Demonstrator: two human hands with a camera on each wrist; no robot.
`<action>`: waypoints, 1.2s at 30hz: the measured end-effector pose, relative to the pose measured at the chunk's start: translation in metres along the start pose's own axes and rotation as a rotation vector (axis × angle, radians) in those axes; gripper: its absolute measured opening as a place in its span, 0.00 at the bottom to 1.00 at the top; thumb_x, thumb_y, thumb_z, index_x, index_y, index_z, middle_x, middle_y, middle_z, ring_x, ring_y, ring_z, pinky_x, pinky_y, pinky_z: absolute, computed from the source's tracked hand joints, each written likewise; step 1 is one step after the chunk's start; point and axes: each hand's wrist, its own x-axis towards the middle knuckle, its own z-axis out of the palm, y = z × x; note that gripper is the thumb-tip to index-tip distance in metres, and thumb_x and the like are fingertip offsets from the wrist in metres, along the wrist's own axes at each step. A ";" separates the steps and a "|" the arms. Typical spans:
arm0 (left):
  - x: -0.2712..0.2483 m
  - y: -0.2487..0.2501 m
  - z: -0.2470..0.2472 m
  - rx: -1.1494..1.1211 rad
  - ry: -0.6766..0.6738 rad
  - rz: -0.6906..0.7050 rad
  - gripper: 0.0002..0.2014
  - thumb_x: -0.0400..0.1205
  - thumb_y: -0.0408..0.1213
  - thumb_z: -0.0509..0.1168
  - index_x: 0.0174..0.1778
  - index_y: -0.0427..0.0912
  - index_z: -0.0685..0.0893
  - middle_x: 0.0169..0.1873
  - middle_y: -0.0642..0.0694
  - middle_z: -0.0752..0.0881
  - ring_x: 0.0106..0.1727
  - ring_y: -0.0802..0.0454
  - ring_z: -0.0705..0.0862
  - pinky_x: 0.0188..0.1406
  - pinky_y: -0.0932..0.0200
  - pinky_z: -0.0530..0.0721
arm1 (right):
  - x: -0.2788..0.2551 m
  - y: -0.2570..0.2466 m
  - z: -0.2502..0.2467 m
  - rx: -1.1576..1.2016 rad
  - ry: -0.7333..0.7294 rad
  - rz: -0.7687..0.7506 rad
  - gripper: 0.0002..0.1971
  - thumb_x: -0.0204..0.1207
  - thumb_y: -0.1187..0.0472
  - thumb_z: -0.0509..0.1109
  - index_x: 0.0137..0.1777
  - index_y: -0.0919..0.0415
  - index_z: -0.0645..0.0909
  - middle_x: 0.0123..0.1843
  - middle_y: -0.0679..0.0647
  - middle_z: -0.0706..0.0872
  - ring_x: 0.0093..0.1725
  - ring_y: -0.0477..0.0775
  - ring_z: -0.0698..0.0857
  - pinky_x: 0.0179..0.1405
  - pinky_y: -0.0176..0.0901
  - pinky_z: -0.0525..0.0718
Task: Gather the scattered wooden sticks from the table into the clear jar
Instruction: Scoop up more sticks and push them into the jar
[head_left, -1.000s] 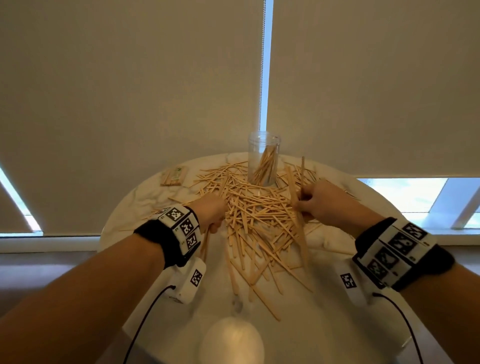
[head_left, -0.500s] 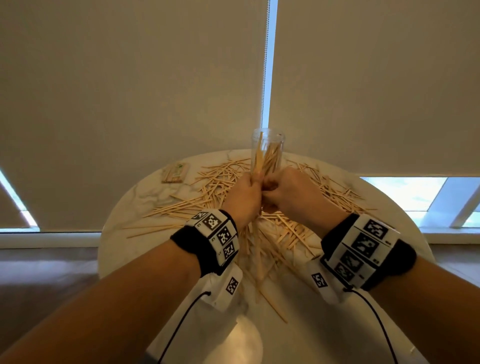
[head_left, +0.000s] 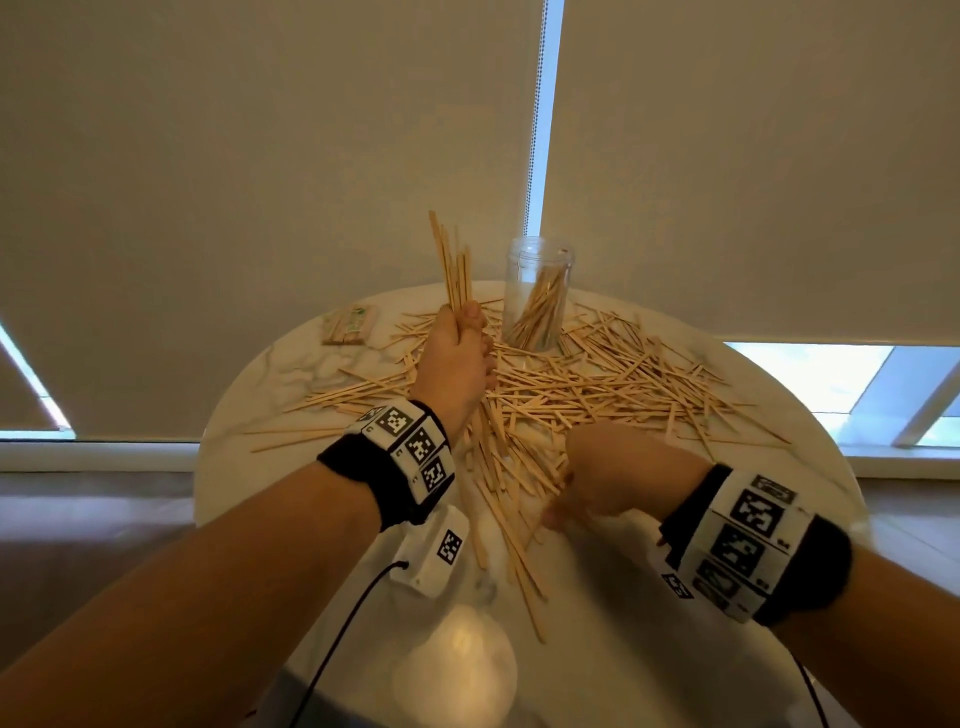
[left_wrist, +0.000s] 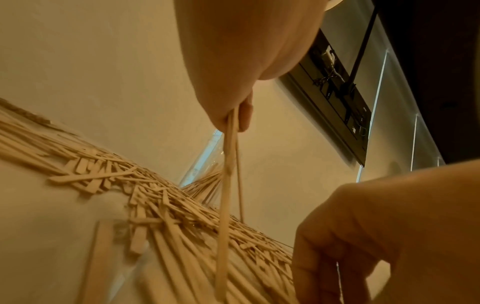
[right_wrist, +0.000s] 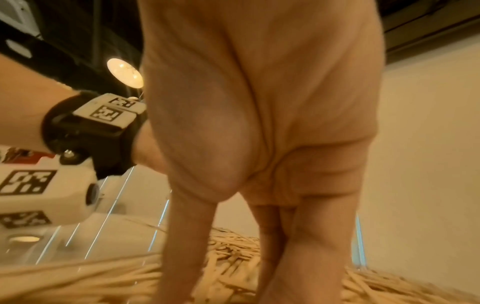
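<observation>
Left of the clear jar (head_left: 537, 296), my left hand (head_left: 460, 343) grips a bundle of wooden sticks (head_left: 452, 265) upright, their tops fanning above the fist. In the left wrist view the bundle's lower ends (left_wrist: 228, 174) hang from my left hand (left_wrist: 233, 115) over the pile. The jar stands at the table's far side with several sticks leaning inside. My right hand (head_left: 587, 483) is down on the near part of the scattered pile (head_left: 613, 384). Its fingers (right_wrist: 298, 246) point down at the sticks, thumb apart, with nothing seen between them.
The round white marble table (head_left: 727, 519) carries sticks across its far half and a trail toward the near edge. A small flat packet (head_left: 350, 325) lies at the far left. Roller blinds hang close behind the table.
Half a second ago both hands met in front of the jar. Now the left hand holds the bundle raised left of the jar, and the right hand has dropped back to the near pile.
</observation>
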 end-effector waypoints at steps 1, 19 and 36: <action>0.000 0.001 0.001 -0.005 0.011 0.023 0.13 0.91 0.48 0.53 0.50 0.42 0.72 0.28 0.53 0.70 0.23 0.60 0.68 0.23 0.61 0.70 | 0.001 0.000 -0.001 0.009 0.001 -0.003 0.18 0.70 0.44 0.80 0.44 0.59 0.85 0.39 0.51 0.89 0.43 0.52 0.88 0.46 0.44 0.87; -0.005 0.004 -0.012 0.173 0.095 -0.062 0.18 0.88 0.57 0.55 0.42 0.47 0.72 0.26 0.53 0.71 0.23 0.54 0.68 0.26 0.58 0.68 | -0.010 0.041 -0.021 0.581 0.139 0.095 0.03 0.76 0.67 0.75 0.45 0.68 0.89 0.37 0.59 0.93 0.36 0.53 0.93 0.43 0.47 0.93; -0.008 0.028 0.018 0.156 0.000 -0.174 0.20 0.90 0.57 0.50 0.64 0.45 0.75 0.46 0.45 0.91 0.48 0.49 0.91 0.59 0.44 0.88 | -0.024 0.019 -0.051 0.748 0.474 -0.246 0.03 0.80 0.61 0.73 0.51 0.54 0.84 0.40 0.52 0.91 0.35 0.47 0.91 0.37 0.38 0.89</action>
